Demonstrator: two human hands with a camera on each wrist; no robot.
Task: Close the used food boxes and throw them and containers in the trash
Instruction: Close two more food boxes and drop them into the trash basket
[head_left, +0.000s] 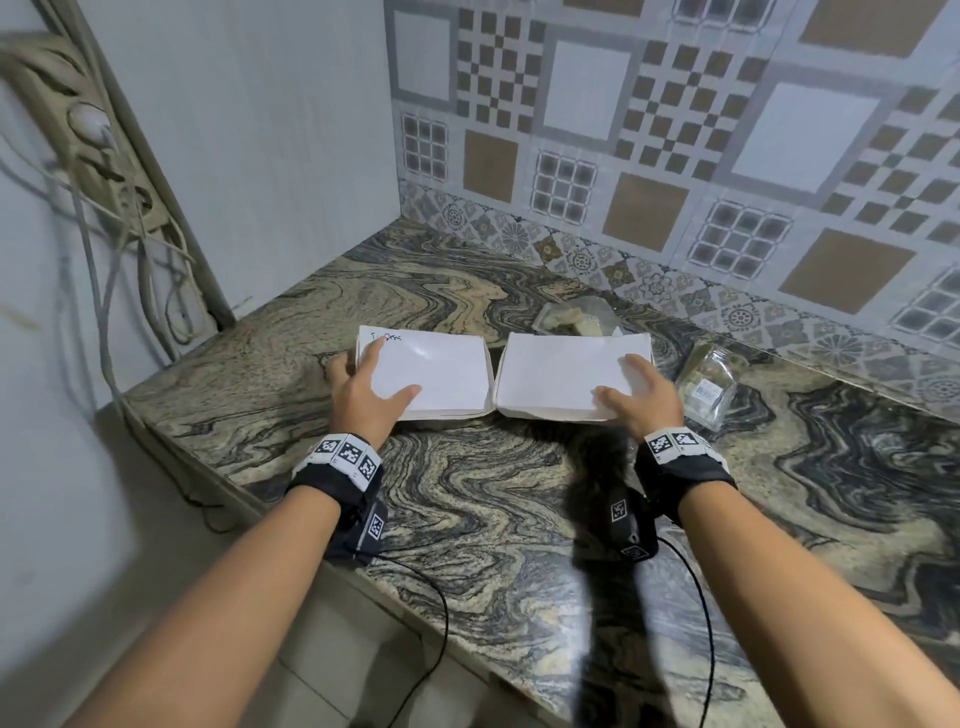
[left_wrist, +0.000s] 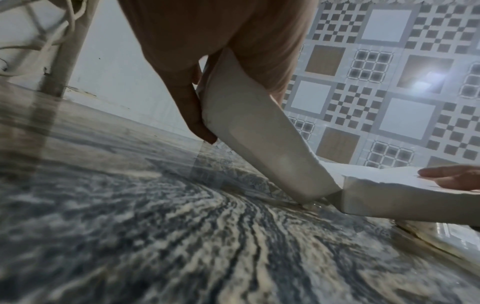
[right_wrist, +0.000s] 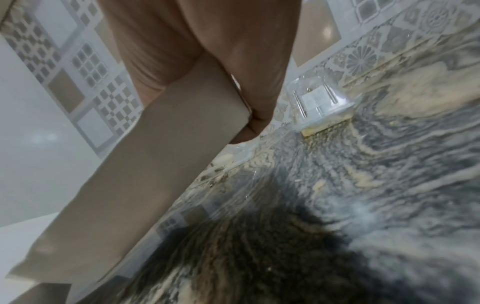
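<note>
Left hand (head_left: 370, 387) lies on the lid of the left food box (head_left: 434, 376), thumb across the top, fingers wrapped over the box's left side; left wrist view shows a finger (left_wrist: 189, 107) pressed against that side wall, so the hand grips the box. Right hand (head_left: 641, 397) likewise sits on the right food box (head_left: 558, 371), thumb on the lid, fingers curled round its right edge; it grips too. Both boxes closed, white, side by side and touching at their near corners, mid-worktop (head_left: 467, 509), nearer the back edge than the front. Clear plastic container (head_left: 707, 387) just right of the right box, labelled; second clear container (head_left: 574, 314) behind the boxes, by the tiled wall (head_left: 675, 130); contents not discernible. Power strip (head_left: 88, 135) with cables on the left wall.
</note>
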